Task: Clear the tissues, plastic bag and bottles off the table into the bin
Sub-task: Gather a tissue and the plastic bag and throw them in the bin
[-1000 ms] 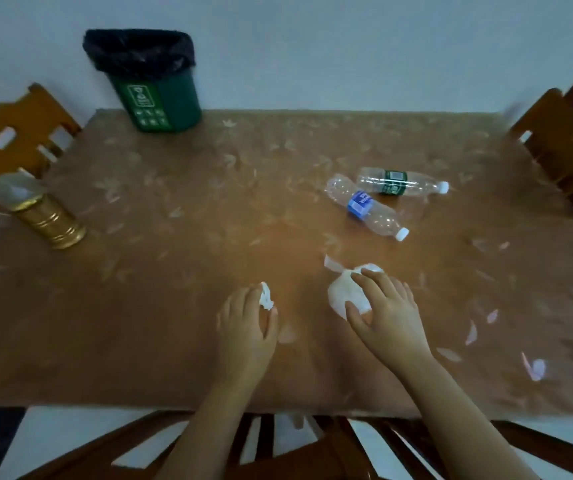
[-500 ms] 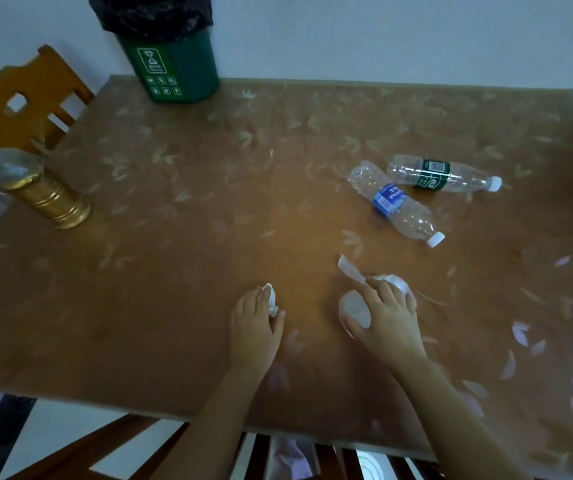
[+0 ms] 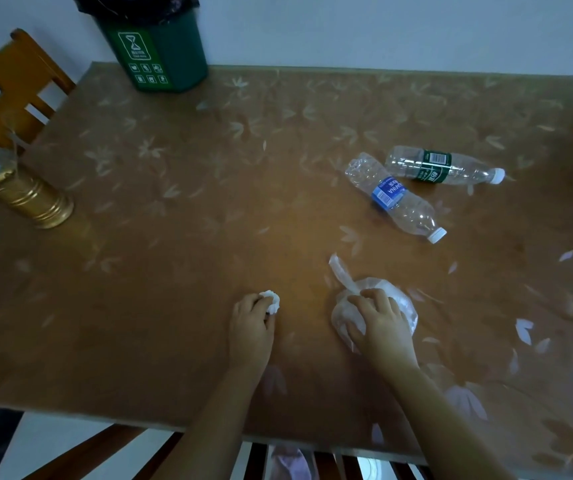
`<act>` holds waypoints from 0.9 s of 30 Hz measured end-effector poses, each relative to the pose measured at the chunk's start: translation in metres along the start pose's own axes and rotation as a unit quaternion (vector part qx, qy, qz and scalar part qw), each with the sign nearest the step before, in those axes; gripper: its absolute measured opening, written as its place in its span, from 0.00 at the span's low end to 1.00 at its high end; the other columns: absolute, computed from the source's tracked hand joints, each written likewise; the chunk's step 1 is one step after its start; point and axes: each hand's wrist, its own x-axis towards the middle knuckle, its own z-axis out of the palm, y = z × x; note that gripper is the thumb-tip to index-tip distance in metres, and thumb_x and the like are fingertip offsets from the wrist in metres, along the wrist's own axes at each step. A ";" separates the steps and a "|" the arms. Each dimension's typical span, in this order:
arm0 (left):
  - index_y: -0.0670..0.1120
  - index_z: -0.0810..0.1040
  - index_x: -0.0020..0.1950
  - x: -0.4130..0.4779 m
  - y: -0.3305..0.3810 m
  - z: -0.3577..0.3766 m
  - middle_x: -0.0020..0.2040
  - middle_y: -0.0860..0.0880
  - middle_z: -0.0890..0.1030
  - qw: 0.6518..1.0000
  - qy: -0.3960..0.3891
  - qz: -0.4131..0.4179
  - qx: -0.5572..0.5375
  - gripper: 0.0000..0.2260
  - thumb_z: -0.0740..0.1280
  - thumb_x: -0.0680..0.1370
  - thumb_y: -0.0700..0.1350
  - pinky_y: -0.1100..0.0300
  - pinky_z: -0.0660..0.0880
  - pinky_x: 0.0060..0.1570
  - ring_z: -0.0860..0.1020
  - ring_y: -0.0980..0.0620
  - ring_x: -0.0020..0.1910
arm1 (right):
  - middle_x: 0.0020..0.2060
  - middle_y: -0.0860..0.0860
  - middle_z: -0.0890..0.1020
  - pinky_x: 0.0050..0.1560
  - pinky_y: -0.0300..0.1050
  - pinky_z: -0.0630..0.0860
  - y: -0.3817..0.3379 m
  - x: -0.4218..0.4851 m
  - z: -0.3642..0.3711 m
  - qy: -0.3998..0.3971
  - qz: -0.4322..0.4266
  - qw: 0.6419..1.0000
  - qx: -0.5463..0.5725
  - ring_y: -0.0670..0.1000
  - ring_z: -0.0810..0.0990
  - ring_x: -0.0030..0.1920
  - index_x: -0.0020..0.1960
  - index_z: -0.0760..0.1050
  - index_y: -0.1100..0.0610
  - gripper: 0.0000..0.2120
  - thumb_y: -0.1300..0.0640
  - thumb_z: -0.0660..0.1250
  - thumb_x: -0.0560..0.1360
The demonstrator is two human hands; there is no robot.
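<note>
- Your left hand (image 3: 250, 329) is curled round a small tissue (image 3: 271, 301), and your right hand (image 3: 380, 325) is clamped on the plastic bag (image 3: 396, 299), both low on the table (image 3: 209, 220).
- The bin (image 3: 160, 46) stands at the far left corner, nearer your left hand.
- Both bottles (image 3: 396, 197) lie on their sides beyond your right hand, caps pointing right.

The desk (image 3: 209, 220) is warm brown, printed all over with pale leaf and petal shapes; those at the near right look pinkish white. At the far left stands a dark green bin (image 3: 160, 53) with white symbols on its front and a black liner. To the right lie two clear bottles with white caps: one (image 3: 396, 199) with a blue label, the other (image 3: 442, 167) with a dark green label. The crumpled tissue (image 3: 271, 301) is white, the plastic bag (image 3: 375, 306) translucent white. A gold ribbed jar (image 3: 25, 195) stands far left, beside an orange-brown wooden chair (image 3: 11, 81).
</note>
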 end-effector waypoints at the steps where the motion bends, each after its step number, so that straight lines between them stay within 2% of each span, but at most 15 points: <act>1: 0.44 0.81 0.49 -0.001 0.001 0.000 0.49 0.48 0.80 1.000 0.003 -0.006 -0.010 0.08 0.69 0.72 0.36 0.54 0.74 0.47 0.75 0.47 0.48 | 0.45 0.60 0.79 0.35 0.57 0.78 -0.001 0.000 0.000 0.002 0.001 1.000 0.014 0.62 0.78 0.40 0.48 0.78 0.60 0.16 0.61 0.76 0.62; 3: 0.44 0.81 0.47 -0.004 0.005 -0.002 0.46 0.48 0.79 0.999 0.008 -0.016 -0.029 0.06 0.68 0.73 0.36 0.56 0.73 0.44 0.75 0.47 0.46 | 0.42 0.60 0.79 0.33 0.54 0.79 -0.002 -0.001 0.001 0.006 0.001 0.999 0.037 0.61 0.79 0.38 0.45 0.79 0.61 0.14 0.65 0.76 0.61; 6: 0.45 0.81 0.49 -0.008 0.012 -0.006 0.44 0.49 0.79 0.998 0.000 -0.031 -0.054 0.06 0.68 0.74 0.39 0.55 0.74 0.45 0.75 0.48 0.44 | 0.41 0.59 0.79 0.36 0.46 0.79 -0.002 -0.005 -0.001 0.007 -0.005 0.999 0.053 0.58 0.79 0.37 0.42 0.78 0.63 0.11 0.71 0.74 0.62; 8: 0.45 0.81 0.48 -0.013 0.018 -0.009 0.42 0.50 0.77 0.997 0.002 -0.033 -0.069 0.04 0.68 0.74 0.40 0.54 0.74 0.43 0.75 0.49 0.42 | 0.42 0.56 0.78 0.40 0.36 0.74 0.000 -0.007 -0.002 0.004 -0.001 0.998 0.068 0.54 0.78 0.39 0.43 0.78 0.62 0.10 0.72 0.71 0.64; 9: 0.44 0.81 0.46 -0.016 0.022 -0.012 0.40 0.51 0.76 0.996 0.007 -0.037 -0.082 0.03 0.69 0.74 0.40 0.56 0.74 0.41 0.75 0.49 0.40 | 0.43 0.54 0.77 0.43 0.35 0.71 0.001 -0.008 -0.004 0.002 0.013 0.997 0.076 0.53 0.77 0.41 0.44 0.78 0.62 0.09 0.71 0.70 0.66; 11: 0.42 0.80 0.45 -0.021 0.033 -0.020 0.40 0.50 0.75 0.992 0.013 -0.063 -0.113 0.02 0.68 0.74 0.38 0.69 0.71 0.36 0.74 0.53 0.37 | 0.45 0.52 0.75 0.45 0.30 0.68 0.000 -0.011 -0.009 -0.006 0.030 0.996 0.088 0.50 0.74 0.43 0.46 0.78 0.60 0.08 0.70 0.68 0.69; 13: 0.38 0.79 0.47 -0.027 0.044 -0.029 0.43 0.47 0.76 0.986 0.018 -0.079 -0.143 0.03 0.68 0.74 0.36 0.76 0.69 0.33 0.74 0.59 0.36 | 0.41 0.54 0.77 0.44 0.22 0.65 -0.005 -0.015 -0.017 0.030 0.021 0.995 0.097 0.49 0.75 0.39 0.41 0.78 0.62 0.09 0.73 0.68 0.67; 16: 0.36 0.79 0.48 -0.036 0.060 -0.044 0.45 0.43 0.76 0.978 0.033 -0.081 -0.188 0.04 0.68 0.74 0.34 0.79 0.68 0.33 0.76 0.65 0.36 | 0.39 0.56 0.79 0.42 0.25 0.68 -0.013 -0.021 -0.028 0.078 0.010 0.991 0.111 0.51 0.77 0.37 0.38 0.79 0.63 0.09 0.75 0.67 0.64; 18: 0.37 0.78 0.47 -0.044 0.069 -0.055 0.45 0.42 0.76 0.969 0.044 -0.084 -0.228 0.04 0.67 0.74 0.33 0.79 0.69 0.32 0.75 0.70 0.38 | 0.40 0.57 0.78 0.39 0.37 0.74 -0.016 -0.023 -0.031 0.083 0.027 0.985 0.146 0.54 0.78 0.37 0.41 0.79 0.62 0.09 0.73 0.68 0.66; 19: 0.37 0.79 0.47 -0.048 0.074 -0.060 0.45 0.42 0.77 0.965 0.053 -0.084 -0.243 0.03 0.68 0.74 0.34 0.78 0.69 0.33 0.75 0.69 0.38 | 0.39 0.57 0.77 0.36 0.42 0.75 -0.020 -0.024 -0.034 0.090 0.029 0.983 0.154 0.55 0.78 0.35 0.42 0.79 0.62 0.09 0.73 0.68 0.66; 20: 0.39 0.79 0.47 -0.053 0.076 -0.066 0.44 0.43 0.78 0.964 0.066 -0.079 -0.247 0.04 0.68 0.73 0.34 0.77 0.69 0.34 0.75 0.67 0.39 | 0.38 0.56 0.76 0.34 0.41 0.74 -0.023 -0.026 -0.037 0.093 0.028 0.982 0.159 0.55 0.77 0.33 0.41 0.79 0.62 0.09 0.73 0.67 0.66; 22: 0.44 0.79 0.46 -0.063 0.078 -0.078 0.44 0.46 0.79 0.961 0.088 -0.068 -0.254 0.05 0.69 0.73 0.36 0.75 0.70 0.37 0.76 0.63 0.41 | 0.36 0.53 0.74 0.32 0.29 0.69 -0.034 -0.029 -0.047 0.101 0.019 0.979 0.175 0.51 0.73 0.30 0.41 0.79 0.63 0.09 0.74 0.67 0.66; 23: 0.47 0.78 0.46 -0.068 0.079 -0.084 0.44 0.48 0.79 0.959 0.096 -0.064 -0.259 0.06 0.69 0.73 0.37 0.74 0.70 0.38 0.76 0.61 0.42 | 0.35 0.52 0.73 0.30 0.27 0.68 -0.040 -0.031 -0.052 0.103 0.015 0.977 0.185 0.49 0.71 0.30 0.41 0.79 0.64 0.09 0.75 0.67 0.65; 27: 0.52 0.77 0.48 -0.092 0.079 -0.115 0.44 0.54 0.79 0.959 0.144 -0.020 -0.244 0.09 0.70 0.73 0.39 0.70 0.72 0.42 0.77 0.58 0.44 | 0.33 0.45 0.70 0.36 0.24 0.67 -0.067 -0.041 -0.069 0.107 -0.020 0.969 0.222 0.41 0.70 0.31 0.40 0.78 0.64 0.08 0.75 0.67 0.65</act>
